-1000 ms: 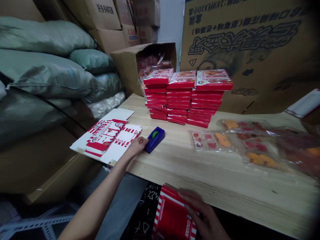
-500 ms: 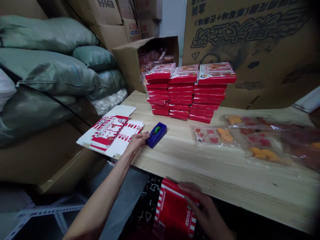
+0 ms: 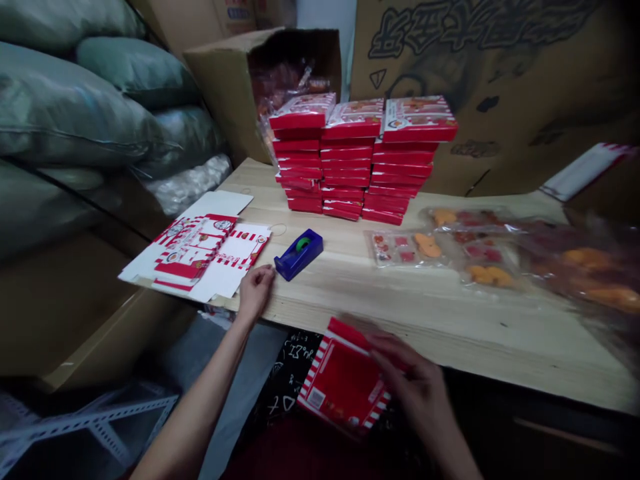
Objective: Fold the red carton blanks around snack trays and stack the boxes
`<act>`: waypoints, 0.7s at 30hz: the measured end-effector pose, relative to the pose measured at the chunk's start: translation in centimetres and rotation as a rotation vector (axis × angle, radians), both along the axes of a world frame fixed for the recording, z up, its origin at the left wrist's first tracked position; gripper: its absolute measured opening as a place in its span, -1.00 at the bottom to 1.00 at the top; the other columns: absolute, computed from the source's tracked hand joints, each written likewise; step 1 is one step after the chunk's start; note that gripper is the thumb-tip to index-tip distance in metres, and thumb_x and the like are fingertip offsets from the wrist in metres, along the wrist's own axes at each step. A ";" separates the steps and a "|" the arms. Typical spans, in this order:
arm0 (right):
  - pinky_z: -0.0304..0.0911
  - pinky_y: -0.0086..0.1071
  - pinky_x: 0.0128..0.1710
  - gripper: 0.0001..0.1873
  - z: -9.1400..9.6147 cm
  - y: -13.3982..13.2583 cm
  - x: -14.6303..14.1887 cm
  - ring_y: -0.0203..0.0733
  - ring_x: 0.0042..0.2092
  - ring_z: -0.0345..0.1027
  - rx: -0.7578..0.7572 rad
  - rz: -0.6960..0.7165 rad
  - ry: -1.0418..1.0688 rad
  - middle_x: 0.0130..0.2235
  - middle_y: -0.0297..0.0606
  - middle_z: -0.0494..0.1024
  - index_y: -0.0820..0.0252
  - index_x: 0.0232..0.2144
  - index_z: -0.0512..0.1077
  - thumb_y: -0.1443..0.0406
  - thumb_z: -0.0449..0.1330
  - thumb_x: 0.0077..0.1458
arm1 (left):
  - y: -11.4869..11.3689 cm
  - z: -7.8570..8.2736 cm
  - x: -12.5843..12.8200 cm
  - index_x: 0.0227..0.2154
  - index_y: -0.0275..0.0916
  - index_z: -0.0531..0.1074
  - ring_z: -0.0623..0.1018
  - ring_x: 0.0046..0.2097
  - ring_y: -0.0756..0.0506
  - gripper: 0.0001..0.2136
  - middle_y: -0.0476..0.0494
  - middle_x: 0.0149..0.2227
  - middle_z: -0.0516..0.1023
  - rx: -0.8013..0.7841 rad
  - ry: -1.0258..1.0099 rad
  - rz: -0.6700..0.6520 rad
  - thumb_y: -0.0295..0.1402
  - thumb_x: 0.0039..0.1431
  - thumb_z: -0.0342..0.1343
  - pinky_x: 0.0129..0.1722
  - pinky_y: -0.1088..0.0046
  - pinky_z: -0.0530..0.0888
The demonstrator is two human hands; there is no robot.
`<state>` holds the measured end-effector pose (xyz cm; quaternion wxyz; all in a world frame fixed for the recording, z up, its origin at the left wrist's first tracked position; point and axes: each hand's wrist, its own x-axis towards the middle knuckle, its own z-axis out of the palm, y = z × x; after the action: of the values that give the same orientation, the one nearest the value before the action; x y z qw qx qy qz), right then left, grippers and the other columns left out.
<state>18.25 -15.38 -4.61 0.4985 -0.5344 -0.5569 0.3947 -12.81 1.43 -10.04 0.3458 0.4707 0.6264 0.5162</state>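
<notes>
My left hand is closed at the table edge, fingertips pinched together just beside the blue tape dispenser. Whatever may be in that pinch is too small to make out. A green roll sits inside the dispenser. Over my lap, my right hand grips the right side of a red box with white striped edges. The box is tilted, its printed face turned up toward me. Part of its right edge is hidden behind my fingers.
Three stacks of red boxes stand at the table's back. Flat printed box sheets lie at the left. Clear candy packs spread over the right side. Behind are an open carton and stuffed sacks.
My left hand has drawn back from the tape dispenser toward the table edge. My right hand has lifted the red box slightly and tilted it. The camera view has shifted.
</notes>
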 end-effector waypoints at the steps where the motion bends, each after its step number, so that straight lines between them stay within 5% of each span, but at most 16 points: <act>1: 0.50 -0.06 0.09 -0.84 1.6 0.1 0.8 0.00 0.03 0.59 0.038 -0.086 -0.005 -0.03 -0.21 0.71 -0.04 -0.16 0.67 0.22 0.31 0.24 | -0.5 0.5 0.3 -0.43 -0.27 0.56 0.61 -0.09 -0.23 -0.68 -0.26 -0.15 0.67 0.002 -0.003 -0.002 -0.06 0.00 0.31 0.03 0.20 0.49; 5: 0.48 -0.08 0.12 -0.77 6.5 1.4 2.8 -0.05 0.05 0.55 0.326 -0.381 -0.083 -0.01 -0.27 0.67 -0.07 -0.11 0.64 0.34 0.32 0.23 | -3.9 5.1 3.9 -0.26 -0.23 0.57 0.57 -0.29 -0.07 -0.76 -0.05 -0.34 0.60 0.073 -0.096 -0.082 -0.14 0.20 0.25 -0.12 0.37 0.52; 9: 0.50 -0.08 0.06 -0.71 6.8 4.1 2.0 -0.07 0.07 0.52 0.443 -0.223 -0.251 0.07 -0.21 0.61 -0.03 -0.03 0.60 0.40 0.18 0.33 | -8.5 12.0 9.9 -0.25 -0.13 0.62 0.54 -0.35 -0.03 -0.88 0.01 -0.45 0.57 0.147 -0.161 -0.191 -0.24 0.27 0.25 -0.21 0.45 0.51; 12: 0.51 -0.09 0.05 -0.70 5.5 5.3 1.0 -0.09 0.06 0.52 0.450 -0.140 -0.304 0.09 -0.17 0.57 0.01 0.00 0.55 0.41 0.12 0.37 | -10.7 15.2 13.8 -0.18 -0.07 0.65 0.55 -0.38 -0.02 -0.88 0.02 -0.45 0.59 0.121 -0.331 -0.309 -0.28 0.24 0.29 -0.28 0.45 0.54; 16: 0.54 -0.17 0.00 -0.81 4.7 5.1 0.4 -0.13 -0.01 0.55 0.458 -0.169 -0.313 0.07 -0.18 0.58 0.04 -0.08 0.49 0.40 0.16 0.35 | -10.4 15.0 16.9 0.34 -0.03 0.29 0.58 -0.40 -0.02 -0.34 0.04 -0.41 0.62 0.054 -0.548 -0.397 -0.30 0.19 0.34 -0.29 0.45 0.57; 18: 0.55 -0.20 -0.01 -0.80 4.7 4.9 0.3 -0.13 0.01 0.56 0.468 -0.190 -0.315 0.06 -0.19 0.59 0.04 -0.04 0.46 0.39 0.17 0.34 | -9.6 13.9 17.6 0.43 -0.08 0.06 0.59 -0.40 -0.02 -0.16 0.04 -0.41 0.63 0.019 -0.616 -0.399 -0.31 0.17 0.36 -0.29 0.46 0.57; 21: 0.56 -0.21 -0.01 -0.63 5.2 4.9 0.6 -0.12 0.05 0.54 0.481 -0.174 -0.351 0.06 -0.17 0.59 0.01 0.15 0.40 0.41 0.15 0.35 | -8.7 12.5 17.9 0.43 -0.15 -0.01 0.62 -0.41 -0.03 -0.10 0.00 -0.42 0.64 -0.034 -0.666 -0.412 -0.29 0.15 0.39 -0.30 0.46 0.57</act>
<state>18.84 -10.46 0.60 0.5388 -0.5067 -0.6641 0.1092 5.10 -7.28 2.47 0.6342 0.3875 0.3810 0.5499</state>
